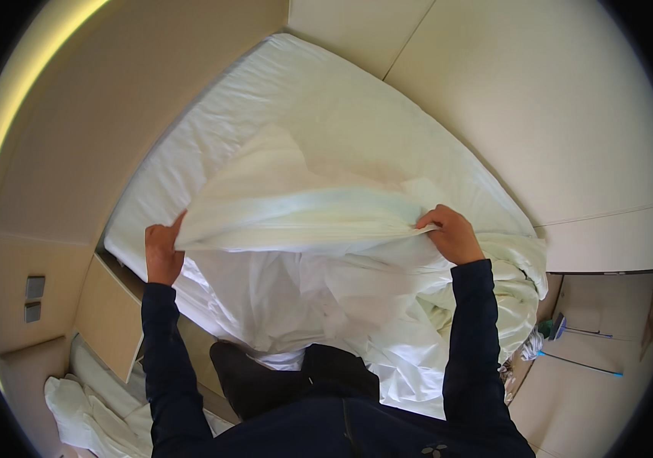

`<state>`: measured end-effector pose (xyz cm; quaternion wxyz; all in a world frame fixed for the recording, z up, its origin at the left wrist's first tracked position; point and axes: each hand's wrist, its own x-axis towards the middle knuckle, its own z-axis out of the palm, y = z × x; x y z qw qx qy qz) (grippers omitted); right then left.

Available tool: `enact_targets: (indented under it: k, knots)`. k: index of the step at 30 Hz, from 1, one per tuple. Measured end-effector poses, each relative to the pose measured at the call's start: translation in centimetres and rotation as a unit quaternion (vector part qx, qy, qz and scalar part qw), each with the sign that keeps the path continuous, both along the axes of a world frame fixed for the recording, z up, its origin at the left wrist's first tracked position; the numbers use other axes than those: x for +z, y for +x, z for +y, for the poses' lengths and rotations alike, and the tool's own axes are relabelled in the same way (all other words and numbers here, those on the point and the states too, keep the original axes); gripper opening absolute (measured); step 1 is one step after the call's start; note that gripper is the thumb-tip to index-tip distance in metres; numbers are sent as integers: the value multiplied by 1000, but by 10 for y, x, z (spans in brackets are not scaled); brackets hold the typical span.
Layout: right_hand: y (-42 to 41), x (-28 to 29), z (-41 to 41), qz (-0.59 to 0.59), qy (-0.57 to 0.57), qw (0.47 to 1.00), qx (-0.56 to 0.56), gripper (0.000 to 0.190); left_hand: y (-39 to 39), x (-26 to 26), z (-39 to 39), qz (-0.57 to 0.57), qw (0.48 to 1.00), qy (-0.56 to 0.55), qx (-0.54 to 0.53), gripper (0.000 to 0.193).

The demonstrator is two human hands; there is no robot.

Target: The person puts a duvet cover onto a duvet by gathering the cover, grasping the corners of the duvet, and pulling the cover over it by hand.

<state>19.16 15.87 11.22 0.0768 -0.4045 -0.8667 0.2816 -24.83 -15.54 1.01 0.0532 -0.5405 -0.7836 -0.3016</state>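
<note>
A thin white cloth (303, 229), like a sheet or cover, is stretched between my two hands above the bed. My left hand (163, 249) grips its left corner, with the index finger pointing away from me. My right hand (449, 229) pinches the cloth's edge farther to the right. Beneath it lies the mattress (235, 97), covered in smooth white fabric. The lower part of the cloth hangs in folds towards my body. By my right forearm, a bunched cream-white duvet (510, 275) lies on the bed's right side.
A bedside cabinet (110, 309) stands at the left, near wall switches (34, 297). White bedding (91, 412) is heaped at the lower left. Walls border the bed's far sides. On the right, a mop with a blue-tipped handle (581, 363) lies on the floor.
</note>
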Motion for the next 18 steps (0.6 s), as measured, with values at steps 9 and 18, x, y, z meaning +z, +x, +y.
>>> enact_targets:
  k: [9, 18]
  knots:
    - [-31, -22, 7, 228, 15, 957, -180, 9, 39, 37, -68, -47, 999, -12, 3, 23]
    - [-80, -28, -21, -33, 182, 961, 203, 67, 46, 67, -61, 16, 997, 49, 56, 31]
